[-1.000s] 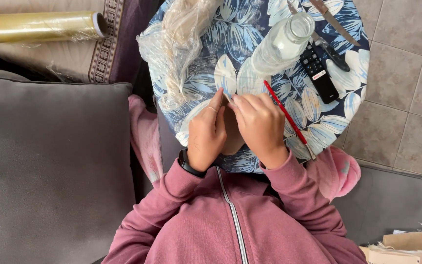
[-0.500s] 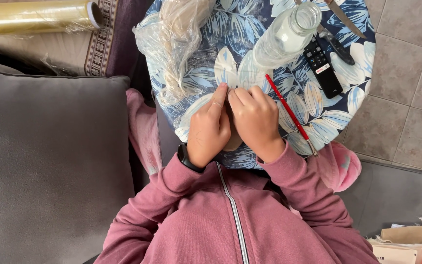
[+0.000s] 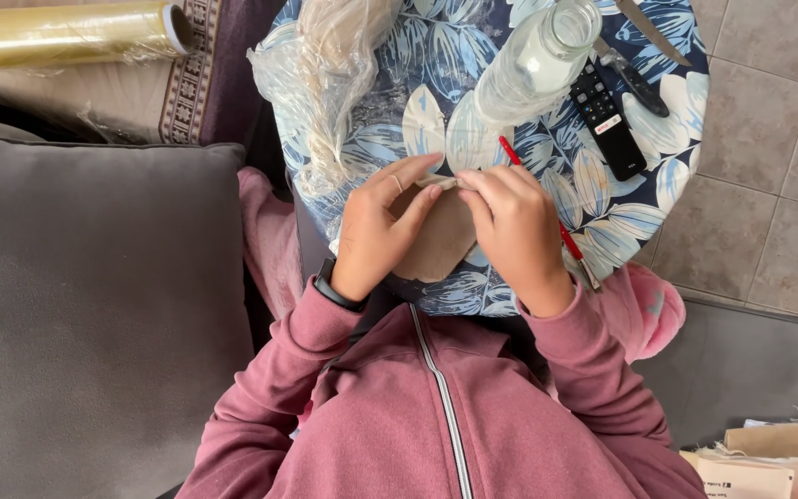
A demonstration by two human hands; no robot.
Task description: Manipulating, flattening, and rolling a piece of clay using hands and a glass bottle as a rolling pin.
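A flat brown piece of cardboard lies between both hands over the near edge of a round table with a blue leaf-print cloth. My left hand, with a ring and a black wristband, grips its left side. My right hand pinches its top edge, fingertips meeting those of the left hand. A red pencil-like stick lies on the cloth partly under the right hand.
On the table stand a clear plastic bottle, a black remote, a knife and a crumpled clear plastic bag. A gold foil roll lies upper left. A grey cushion is at left, boxes lower right.
The hands have spread slightly apart, showing more of the brown cardboard between them. The view has shifted a little, with the table sitting higher in frame.
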